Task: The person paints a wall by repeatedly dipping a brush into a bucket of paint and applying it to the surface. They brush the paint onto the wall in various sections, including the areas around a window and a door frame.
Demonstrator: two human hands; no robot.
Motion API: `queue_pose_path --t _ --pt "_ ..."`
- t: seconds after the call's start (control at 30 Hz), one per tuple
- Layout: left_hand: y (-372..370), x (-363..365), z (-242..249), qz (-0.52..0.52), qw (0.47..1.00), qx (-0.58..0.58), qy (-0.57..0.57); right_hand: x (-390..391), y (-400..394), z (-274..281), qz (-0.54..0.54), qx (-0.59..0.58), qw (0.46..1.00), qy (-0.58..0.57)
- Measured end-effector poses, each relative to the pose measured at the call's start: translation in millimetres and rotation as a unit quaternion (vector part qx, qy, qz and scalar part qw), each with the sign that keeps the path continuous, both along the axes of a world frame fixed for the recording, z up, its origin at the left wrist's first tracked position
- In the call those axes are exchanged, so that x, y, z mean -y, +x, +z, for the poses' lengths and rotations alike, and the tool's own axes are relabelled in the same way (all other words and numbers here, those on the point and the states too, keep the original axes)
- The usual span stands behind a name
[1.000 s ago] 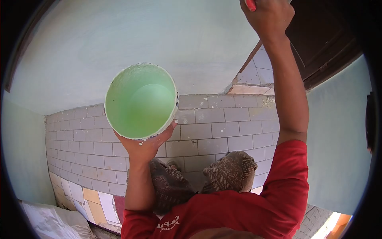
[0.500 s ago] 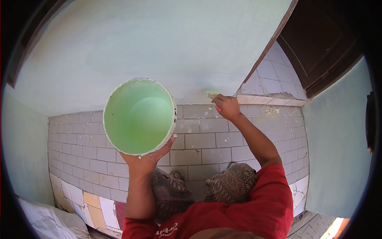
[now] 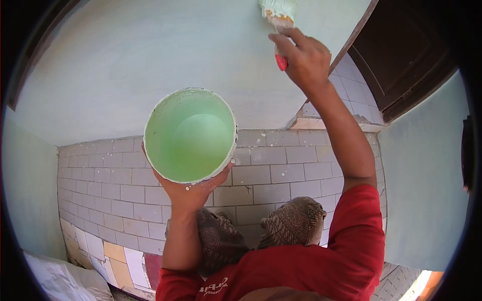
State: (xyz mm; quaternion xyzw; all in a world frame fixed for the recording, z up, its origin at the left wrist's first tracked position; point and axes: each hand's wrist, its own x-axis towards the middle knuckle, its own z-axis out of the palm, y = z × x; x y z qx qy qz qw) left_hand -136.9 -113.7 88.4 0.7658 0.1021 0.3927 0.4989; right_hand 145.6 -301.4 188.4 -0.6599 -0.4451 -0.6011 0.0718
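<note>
**Paintbrush raised to a pale green wall, paint bucket held below**

Paintbrush (image 3: pixel 277 15) sits at the top edge of the view, bristles loaded with pale green paint and pressed against the smooth, matte wall (image 3: pixel 150 55). Its long axis runs up and down, red handle tip pointing toward the person. The right hand (image 3: pixel 304 57), arm stretched overhead, is closed around the handle. Lower and to the left, the left hand (image 3: pixel 193 188) cups the base of a round plastic bucket (image 3: pixel 190 134), fingers wrapped on its underside; liquid mint-green paint fills it partway. Below lies a grey brick-pattern tiled floor (image 3: pixel 281 173). A dark wooden door (image 3: pixel 406 55) stands right.
</note>
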Motion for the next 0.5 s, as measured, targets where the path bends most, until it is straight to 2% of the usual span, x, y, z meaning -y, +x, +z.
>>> queue_pose_path --t 0.07,0.13,0.2,0.23,0.27,0.3,0.37,0.43,0.5 --pt "-1.9 -7.5 -7.8 0.005 1.0 0.001 0.007 0.9 1.5 -86.1 0.036 -0.052 0.998 -0.031" --pt "-6.8 -18.2 -14.0 0.013 0.987 -0.092 0.132 10.5 -6.4 -170.5 0.011 -0.186 0.977 -0.101" --pt "-8.3 -18.6 -8.7 0.01 0.991 -0.091 0.096 19.8 -5.2 -238.9 -0.013 -0.278 0.941 -0.191" --pt "-8.2 -18.2 -5.5 0.004 0.994 -0.09 0.058 24.9 -8.1 -255.3 -0.013 -0.275 0.942 -0.189" --pt "-8.3 -16.6 -2.5 0.005 0.994 -0.086 0.061 28.4 -11.2 -267.6 -0.012 -0.328 0.923 -0.202" --pt "-9.3 -14.7 1.0 0.008 0.999 -0.049 0.017 26.8 -11.4 -269.6 -0.012 -0.378 0.901 -0.213" --pt "-9.6 -13.3 6.2 0.011 1.0 -0.009 -0.027 25.5 -17.9 -233.3 0.004 -0.385 0.905 -0.18" --pt "-6.7 -12.7 9.1 0.009 0.999 -0.017 -0.025 24.7 -30.0 -160.2 0.039 -0.365 0.922 -0.121" --pt "-2.0 -11.6 9.6 -0.003 0.999 0.011 -0.046 19.1 -41.2 -68.6 0.07 -0.262 0.961 -0.06"
